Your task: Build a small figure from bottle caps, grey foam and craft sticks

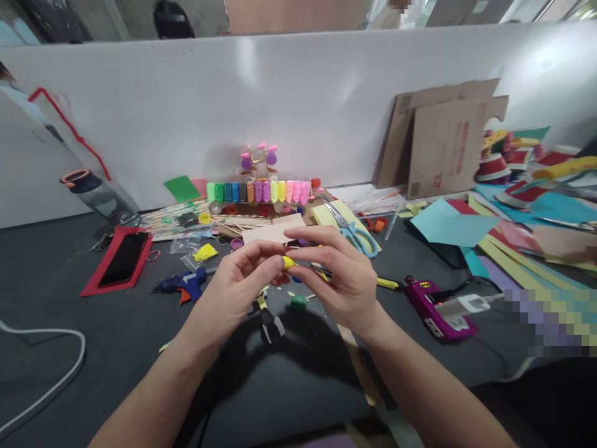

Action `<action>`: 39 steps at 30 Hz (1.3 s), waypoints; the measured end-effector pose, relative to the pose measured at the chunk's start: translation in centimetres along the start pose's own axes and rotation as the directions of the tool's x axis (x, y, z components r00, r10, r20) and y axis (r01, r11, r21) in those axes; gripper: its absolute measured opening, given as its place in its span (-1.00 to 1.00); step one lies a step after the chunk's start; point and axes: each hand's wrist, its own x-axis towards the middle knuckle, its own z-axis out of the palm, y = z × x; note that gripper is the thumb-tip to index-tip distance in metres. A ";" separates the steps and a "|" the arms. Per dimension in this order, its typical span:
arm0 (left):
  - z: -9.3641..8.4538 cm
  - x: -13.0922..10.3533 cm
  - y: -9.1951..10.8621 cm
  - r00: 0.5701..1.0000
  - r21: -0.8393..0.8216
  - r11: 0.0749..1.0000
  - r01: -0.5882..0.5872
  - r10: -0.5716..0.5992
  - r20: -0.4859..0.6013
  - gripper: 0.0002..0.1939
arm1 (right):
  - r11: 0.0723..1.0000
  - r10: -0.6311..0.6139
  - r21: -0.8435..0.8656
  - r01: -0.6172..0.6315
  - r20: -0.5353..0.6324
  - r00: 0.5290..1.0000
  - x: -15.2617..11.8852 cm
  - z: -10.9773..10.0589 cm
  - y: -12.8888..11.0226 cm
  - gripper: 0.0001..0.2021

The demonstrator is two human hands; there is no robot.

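A small yellow piece [289, 262] is pinched between the fingertips of my left hand [252, 280] and my right hand [340, 277], which meet above the dark table. Below my hands lie a green lump [298, 302] and a tool with black and grey ends [270, 323]. Behind them a pale sheet of paper [273, 230] is partly hidden by my fingers. A row of colored clay packs [261, 192] stands farther back, with blue-handled scissors [357, 236] to its right.
A blue glue gun [186, 283], a phone [124, 258] on red paper and a bottle [100, 196] are on the left. On the right are a magenta device [438, 311], colored papers [452, 224] and cardboard [443, 146] leaning on the white partition [298, 106].
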 end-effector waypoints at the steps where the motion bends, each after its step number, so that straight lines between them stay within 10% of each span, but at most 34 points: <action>1: 0.0 -0.1 -0.1 1.000 -0.004 1.000 -0.005 0.005 -0.002 -0.88 | 1.000 0.001 0.008 -0.001 0.001 1.000 0.0 0.1 0.0 -0.86; 39: -1.9 -2.8 -3.5 0.970 0.122 0.992 -0.031 0.059 -0.235 -0.88 | 0.928 0.240 0.247 -0.280 0.179 0.954 -2.4 3.3 0.2 -0.90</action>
